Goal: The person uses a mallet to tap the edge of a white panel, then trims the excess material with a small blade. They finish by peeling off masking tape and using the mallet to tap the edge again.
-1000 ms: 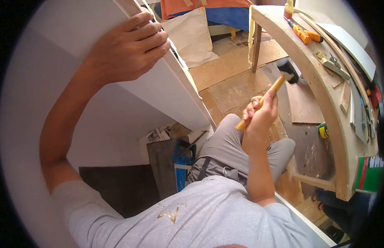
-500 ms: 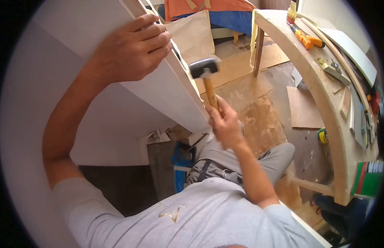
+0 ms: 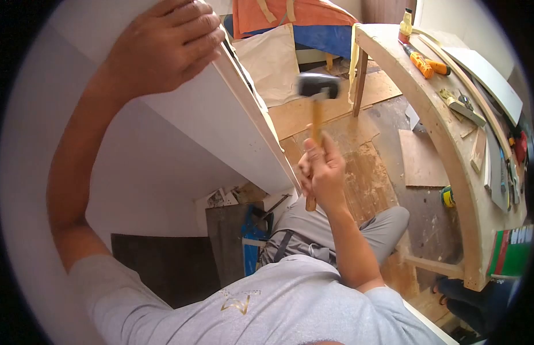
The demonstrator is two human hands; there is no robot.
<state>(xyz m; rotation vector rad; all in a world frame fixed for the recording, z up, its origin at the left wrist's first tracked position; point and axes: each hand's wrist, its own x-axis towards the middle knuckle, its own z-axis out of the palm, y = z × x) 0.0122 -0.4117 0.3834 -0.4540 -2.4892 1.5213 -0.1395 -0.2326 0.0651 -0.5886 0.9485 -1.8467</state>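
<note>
My right hand [image 3: 324, 172] is wrapped round the wooden handle of a hammer [image 3: 318, 86], its dark head raised and slightly blurred. The hammer head is apart from the long white panel [image 3: 221, 121] at its left. My left hand [image 3: 169, 49] rests over the panel's upper edge, fingers curled across the wooden strip [image 3: 244, 92] that runs along it; the fingertips are partly hidden behind the edge. Whitish material shows along the far side of that strip.
A curved wooden bench [image 3: 428, 109] at right bears an orange tool [image 3: 419, 62], a bottle [image 3: 405, 27], and wood strips. A plywood piece [image 3: 425, 158] and a green-yellow can [image 3: 447, 196] lie on the floor. Someone's dark-clothed legs [image 3: 474, 299] show at lower right.
The hammer has swung away from the panel edge, to the right, and stands more upright. My left hand has moved up and left along the edge.
</note>
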